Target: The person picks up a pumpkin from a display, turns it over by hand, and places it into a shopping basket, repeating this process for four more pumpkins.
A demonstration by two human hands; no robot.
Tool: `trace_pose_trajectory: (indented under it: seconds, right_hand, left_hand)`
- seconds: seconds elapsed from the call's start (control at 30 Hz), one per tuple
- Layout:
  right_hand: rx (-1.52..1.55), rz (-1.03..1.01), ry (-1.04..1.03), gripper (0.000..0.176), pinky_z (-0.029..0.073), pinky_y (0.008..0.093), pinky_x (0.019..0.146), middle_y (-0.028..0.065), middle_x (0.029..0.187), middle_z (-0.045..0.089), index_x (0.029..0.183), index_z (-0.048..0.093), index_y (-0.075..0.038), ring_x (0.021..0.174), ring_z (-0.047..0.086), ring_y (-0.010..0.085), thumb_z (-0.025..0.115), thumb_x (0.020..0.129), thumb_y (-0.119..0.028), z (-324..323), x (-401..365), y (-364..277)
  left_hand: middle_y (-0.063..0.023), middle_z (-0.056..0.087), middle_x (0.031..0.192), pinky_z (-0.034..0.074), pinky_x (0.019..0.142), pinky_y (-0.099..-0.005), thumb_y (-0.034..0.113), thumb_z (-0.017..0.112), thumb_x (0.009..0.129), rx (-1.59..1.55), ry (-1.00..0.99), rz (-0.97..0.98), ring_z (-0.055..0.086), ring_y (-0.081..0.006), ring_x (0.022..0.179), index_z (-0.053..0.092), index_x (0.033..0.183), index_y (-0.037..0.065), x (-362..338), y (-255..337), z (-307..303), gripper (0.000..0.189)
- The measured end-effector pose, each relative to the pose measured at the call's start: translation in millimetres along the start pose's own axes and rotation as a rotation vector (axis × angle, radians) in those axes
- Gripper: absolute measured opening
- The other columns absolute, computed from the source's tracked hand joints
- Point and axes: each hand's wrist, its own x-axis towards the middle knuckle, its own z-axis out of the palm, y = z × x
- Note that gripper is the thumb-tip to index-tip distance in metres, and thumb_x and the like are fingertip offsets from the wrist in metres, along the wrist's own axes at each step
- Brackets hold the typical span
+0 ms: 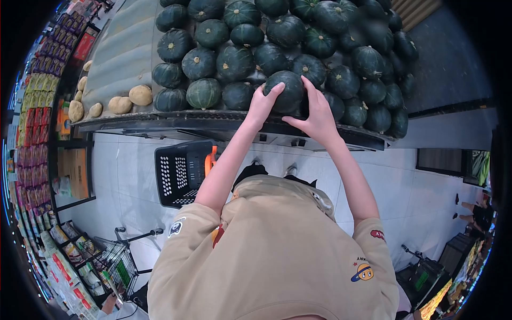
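At the front edge of the display, a dark green round squash (285,92) is between my two hands. My left hand (262,104) is wrapped against its left side, with the thumb on top. On the right, my right hand (316,113) has its fingers spread, the fingertips at the squash's upper right side and the thumb near its lower edge. Rows of similar dark green squashes (234,63) lie behind and on both sides. A lighter green striped one (204,93) sits in the front row to the left.
Several potatoes (141,95) lie at the display's left end. A black basket (178,173) with an orange handle stands on the floor below. Wire shopping cart (118,266) at lower left, packaged goods (41,152) on far-left shelves. People's legs (468,212) show at far right.
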Motion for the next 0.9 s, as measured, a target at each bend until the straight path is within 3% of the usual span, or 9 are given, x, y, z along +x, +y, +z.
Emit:
trace_pose_trajectory:
  seconds: [0.13,0.2,0.23,0.3,0.4,0.53,0.63,0.83,0.9]
  right_hand:
    - [0.035,0.028,0.022,0.097,0.041,0.0417,0.096,0.02,0.124,0.047,0.134,0.028,-0.007,0.114,0.048,0.0369,0.083,0.057,-0.029,11,7,-3]
    - [0.135,0.075,0.013,0.098,0.042,0.0418,0.095,0.0196,0.124,0.047,0.134,0.028,-0.008,0.114,0.048,0.0361,0.084,0.056,-0.028,15,11,-4]
    - [0.234,0.121,0.004,0.099,0.042,0.0419,0.094,0.0192,0.124,0.046,0.133,0.028,-0.008,0.114,0.049,0.0353,0.085,0.054,-0.026,17,12,-4]
    - [0.286,0.131,0.002,0.097,0.042,0.0405,0.095,0.0177,0.124,0.047,0.132,0.029,-0.009,0.113,0.05,0.0328,0.085,0.054,-0.022,20,11,-2]
    - [0.369,0.138,0.019,0.096,0.042,0.0382,0.095,0.015,0.123,0.047,0.131,0.029,-0.01,0.113,0.05,0.0283,0.084,0.054,-0.016,25,7,3]
    - [0.489,0.18,0.062,0.096,0.042,0.0368,0.096,0.0128,0.124,0.044,0.131,0.029,-0.011,0.115,0.048,0.0247,0.084,0.052,-0.012,31,1,5]
    - [0.573,0.188,0.093,0.097,0.041,0.0364,0.098,0.012,0.125,0.043,0.131,0.029,-0.011,0.116,0.046,0.0239,0.084,0.052,-0.01,34,-3,5]
    - [0.515,0.139,0.037,0.096,0.041,0.0356,0.097,0.0109,0.124,0.043,0.132,0.029,-0.011,0.116,0.046,0.0229,0.083,0.052,-0.008,33,-6,4]
    - [0.53,0.144,0.04,0.096,0.041,0.0355,0.097,0.0108,0.124,0.043,0.132,0.029,-0.011,0.116,0.046,0.0227,0.083,0.052,-0.008,34,-8,4]
  left_hand:
    - [-0.0106,0.058,0.102,0.046,0.083,-0.0297,0.048,0.063,0.078,-0.037,0.063,-0.042,0.058,-0.0189,0.093,0.047,0.113,-0.005,3,-9,-5,0.065]
    - [-0.01,0.053,0.112,0.046,0.086,-0.0303,0.045,0.054,0.085,-0.179,-0.122,-0.137,0.056,-0.0154,0.1,0.042,0.122,0.0,1,-8,-9,0.06]
    - [-0.01,0.053,0.112,0.046,0.086,-0.0303,0.045,0.054,0.085,-0.179,-0.122,-0.137,0.056,-0.0154,0.1,0.042,0.122,0.0,0,-8,-9,0.06]
    - [-0.0119,0.053,0.107,0.046,0.078,-0.0293,0.05,0.059,0.081,-0.112,-0.117,-0.09,0.053,-0.0166,0.098,0.045,0.116,-0.001,0,-8,-8,0.063]
    - [-0.0126,0.051,0.111,0.046,0.075,-0.0286,0.049,0.058,0.083,0.078,-0.084,-0.043,0.053,-0.0155,0.098,0.044,0.117,0.0,-2,-13,-12,0.061]
    - [-0.0127,0.05,0.114,0.047,0.077,-0.0287,0.043,0.057,0.085,0.01,-0.04,-0.015,0.054,-0.0151,0.094,0.043,0.118,0.001,-18,-11,-13,0.056]
    - [-0.0118,0.05,0.115,0.048,0.079,-0.03,0.034,0.059,0.087,-0.024,-0.085,0.111,0.056,-0.0159,0.092,0.04,0.121,0.001,-26,-16,-18,0.051]
    - [-0.0109,0.052,0.114,0.05,0.078,-0.0292,0.026,0.06,0.086,-0.047,-0.053,0.153,0.058,-0.0163,0.093,0.041,0.121,0.0,-33,-22,-22,0.047]
    - [-0.012,0.055,0.107,0.05,0.076,-0.0283,0.025,0.06,0.086,0.363,0.073,0.333,0.059,-0.0149,0.09,0.046,0.116,-0.001,-35,-16,-24,0.042]
